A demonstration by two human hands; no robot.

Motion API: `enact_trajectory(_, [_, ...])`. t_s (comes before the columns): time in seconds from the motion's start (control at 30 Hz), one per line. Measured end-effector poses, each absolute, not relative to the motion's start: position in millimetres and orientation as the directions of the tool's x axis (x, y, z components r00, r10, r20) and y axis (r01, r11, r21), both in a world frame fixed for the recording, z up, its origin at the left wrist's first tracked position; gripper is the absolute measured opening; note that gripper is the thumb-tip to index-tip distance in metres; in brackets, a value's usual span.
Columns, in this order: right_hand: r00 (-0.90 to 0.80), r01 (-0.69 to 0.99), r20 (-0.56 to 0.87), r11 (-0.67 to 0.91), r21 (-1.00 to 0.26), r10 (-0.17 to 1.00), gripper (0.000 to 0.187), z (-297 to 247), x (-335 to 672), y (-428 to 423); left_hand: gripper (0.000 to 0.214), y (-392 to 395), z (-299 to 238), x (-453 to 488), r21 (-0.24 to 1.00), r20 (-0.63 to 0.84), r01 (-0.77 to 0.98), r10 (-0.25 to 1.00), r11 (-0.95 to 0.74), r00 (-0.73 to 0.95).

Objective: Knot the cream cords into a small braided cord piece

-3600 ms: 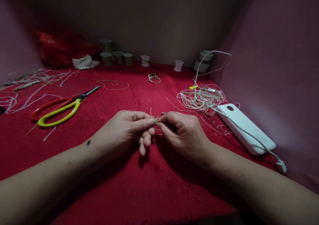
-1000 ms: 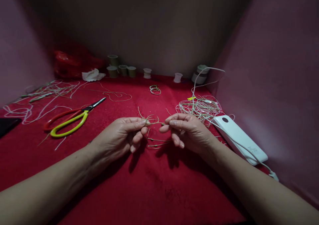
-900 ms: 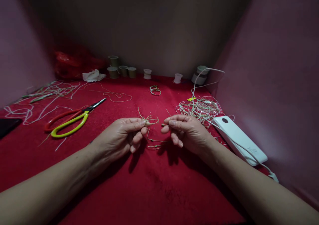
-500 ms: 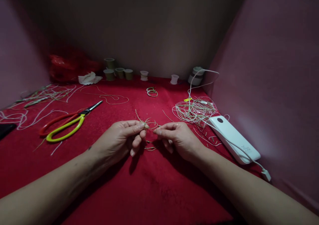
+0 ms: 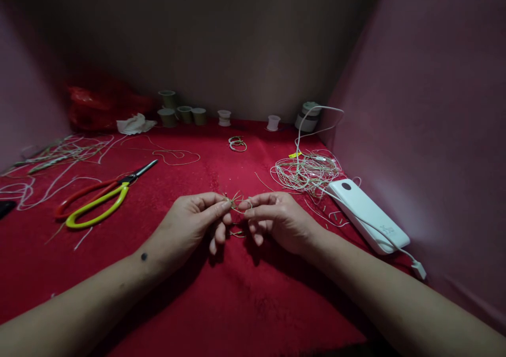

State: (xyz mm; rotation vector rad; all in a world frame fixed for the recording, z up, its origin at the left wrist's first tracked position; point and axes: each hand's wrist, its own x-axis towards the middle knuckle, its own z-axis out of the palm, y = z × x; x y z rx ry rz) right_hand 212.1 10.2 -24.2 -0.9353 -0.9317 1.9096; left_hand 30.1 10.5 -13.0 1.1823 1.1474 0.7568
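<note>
Head view: left hand (image 5: 193,220) and right hand (image 5: 282,219) each pinch the looped cord (image 5: 233,203), above the desk (image 5: 237,299) toward the near edge — closer together than a second ago, apparently giving slack, not pull.

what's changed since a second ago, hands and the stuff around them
The right hand has moved in toward the left hand, narrowing the gap between them. Whether it let go of anything is too fine to tell. The left hand still pinches the cords; the scissors and power bank lie as before.
</note>
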Motion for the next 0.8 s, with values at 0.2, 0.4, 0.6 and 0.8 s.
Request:
enact_trajectory(0.2, [-0.362, -0.18, -0.22, -0.3, -0.937, 0.906, 0.02, -22.5, 208.1, 6.9, 0.027, 7.1, -10.7, 32.8, 0.962, -0.261, 0.158, 0.92, 0.223, 0.291])
enact_trajectory(0.4, [-0.271, -0.018, -0.205, -0.218, -0.976, 0.941, 0.021, -17.5, 205.9, 4.4, 0.027, 8.1, -13.1, 31.9, 0.96, -0.27, 0.153, 0.915, 0.234, 0.3])
enact_trajectory(0.6, [-0.184, -0.016, -0.09, -0.095, -0.995, 0.979, 0.022, -17.2, 209.9, 4.6, 0.029, 9.3, -13.3, 30.9, 0.954, -0.297, 0.153, 0.898, 0.259, 0.326])
enact_trajectory(0.8, [-0.155, -0.142, -0.009, -0.031, -0.989, 0.988, 0.022, -18.9, 214.9, 7.4, 0.029, 10.4, -14.7, 30.9, 0.946, -0.315, 0.185, 0.889, 0.266, 0.331])
